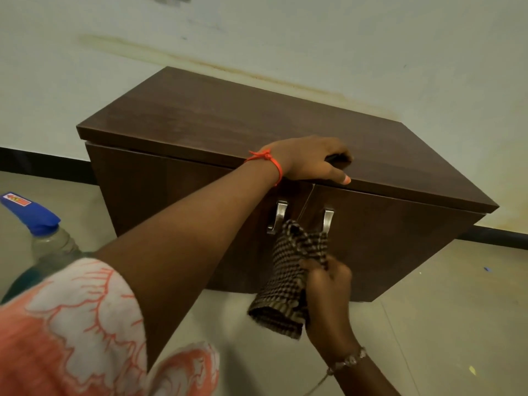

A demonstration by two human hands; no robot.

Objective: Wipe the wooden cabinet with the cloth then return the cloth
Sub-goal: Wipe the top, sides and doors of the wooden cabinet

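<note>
The dark brown wooden cabinet (pixel 400 247) stands on the floor against the wall, with two doors and two metal handles (pixel 278 217). My left hand (pixel 311 161) rests on the front edge of its top, fingers bent, thumb lying along the edge, gripping nothing that I can make out. A red thread circles that wrist. My right hand (pixel 328 292) is closed on a brown and black checked cloth (pixel 288 278). The cloth's upper end lies against the door fronts just below the handles, and its lower end hangs loose.
A clear bottle with a blue cap (pixel 37 218) stands on the floor at the left, close to my left sleeve. Beige floor tiles (pixel 443 324) spread out in front of and to the right of the cabinet. A black skirting runs along the stained wall.
</note>
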